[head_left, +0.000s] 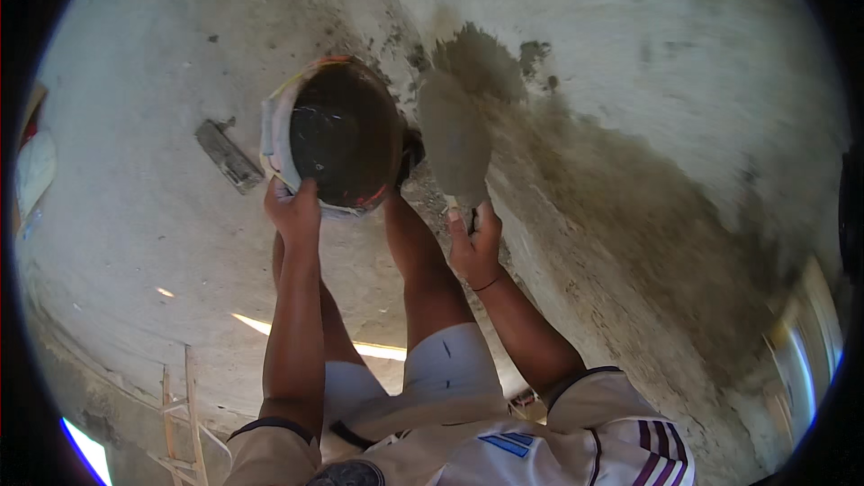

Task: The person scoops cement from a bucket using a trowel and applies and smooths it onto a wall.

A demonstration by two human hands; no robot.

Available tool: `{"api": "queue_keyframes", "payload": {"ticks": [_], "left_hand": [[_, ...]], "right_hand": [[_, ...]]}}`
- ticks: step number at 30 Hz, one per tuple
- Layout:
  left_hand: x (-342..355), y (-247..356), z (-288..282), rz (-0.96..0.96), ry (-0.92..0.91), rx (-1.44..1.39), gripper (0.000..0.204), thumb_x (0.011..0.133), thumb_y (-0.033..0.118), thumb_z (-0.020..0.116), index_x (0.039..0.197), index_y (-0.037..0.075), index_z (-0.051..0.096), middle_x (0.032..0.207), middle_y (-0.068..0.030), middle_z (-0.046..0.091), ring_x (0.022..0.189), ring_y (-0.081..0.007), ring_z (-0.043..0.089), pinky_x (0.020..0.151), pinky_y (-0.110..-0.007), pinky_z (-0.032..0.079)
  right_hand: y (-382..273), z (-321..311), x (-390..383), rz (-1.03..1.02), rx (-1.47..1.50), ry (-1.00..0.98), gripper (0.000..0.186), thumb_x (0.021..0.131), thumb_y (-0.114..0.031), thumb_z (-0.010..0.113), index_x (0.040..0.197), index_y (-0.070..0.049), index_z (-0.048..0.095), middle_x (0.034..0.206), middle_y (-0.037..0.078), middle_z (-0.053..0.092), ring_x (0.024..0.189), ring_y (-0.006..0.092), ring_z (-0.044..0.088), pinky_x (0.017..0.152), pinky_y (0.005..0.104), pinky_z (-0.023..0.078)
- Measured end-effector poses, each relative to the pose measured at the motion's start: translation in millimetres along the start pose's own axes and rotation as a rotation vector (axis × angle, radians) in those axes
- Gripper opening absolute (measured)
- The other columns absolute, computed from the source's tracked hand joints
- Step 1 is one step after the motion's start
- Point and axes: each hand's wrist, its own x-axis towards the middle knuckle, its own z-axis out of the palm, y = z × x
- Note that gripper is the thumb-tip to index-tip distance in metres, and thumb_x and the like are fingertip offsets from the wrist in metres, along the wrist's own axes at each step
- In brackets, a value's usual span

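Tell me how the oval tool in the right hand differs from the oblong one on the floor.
The oval tool has a rounded outline; the oblong tool is straight-sided. The oval tool is held in the right hand; the oblong tool lies on the floor. The oval tool looks broader in this view than the oblong tool. Both are grayish and longer than wide.

Grey concr. floor [135, 216] w/ dirt specks; rect. float [229, 157] lying flat, sunlit strip [378, 351] nr.

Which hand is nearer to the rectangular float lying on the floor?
Left. The left hand, gripping the bucket, is just right of the float; the right hand, holding a trowel, is farther right, past the bucket.
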Motion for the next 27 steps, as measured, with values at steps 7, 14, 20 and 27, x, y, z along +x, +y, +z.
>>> {"api": "queue_keyframes", "payload": {"ticks": [7,14,20,27], "left_hand": [[29.1,-99.1,14.6,-0.180,-0.010,0.016,0.027,0.070,-0.002,0.057,0.096,-0.002,0.058,0.082,-0.0031,0.059,0.068,-0.0153,0.054,0.063,-0.027,0.042],[31.4,-114.1,38.0,-0.102,0.007,0.188,0.015,0.069,0.004,0.056,0.082,-0.001,0.060,0.071,-0.0023,0.057,0.064,-0.0116,0.052,0.061,-0.026,0.042],[38.8,-129.3,37.4,-0.064,0.012,0.198,0.018,0.069,0.005,0.056,0.085,-0.003,0.060,0.074,-0.0034,0.059,0.067,-0.0127,0.052,0.063,-0.027,0.043],[36.8,-118.8,53.1,-0.056,0.005,0.227,0.018,0.070,0.004,0.057,0.086,-0.004,0.059,0.075,-0.0037,0.058,0.067,-0.0129,0.052,0.063,-0.027,0.043]], "right_hand": [[37.0,-0.7,13.5,0.173,0.177,0.084,0.024,0.091,-0.021,0.051,0.099,0.001,0.049,0.064,0.006,0.053,0.055,0.0120,0.047,0.051,0.0290,0.039],[65.2,-18.3,0.9,0.256,0.187,0.097,0.028,0.094,-0.022,0.046,0.109,0.001,0.046,0.079,0.005,0.049,0.063,0.0119,0.046,0.053,0.0268,0.040],[66.0,-27.6,-0.1,0.277,0.278,0.099,0.034,0.094,-0.026,0.047,0.113,0.003,0.045,0.081,0.007,0.050,0.064,0.0126,0.046,0.053,0.0264,0.040],[55.4,-45.4,0.8,0.348,0.318,0.087,0.038,0.095,-0.030,0.046,0.114,0.003,0.043,0.077,0.008,0.051,0.057,0.0130,0.047,0.052,0.0254,0.040]]}}
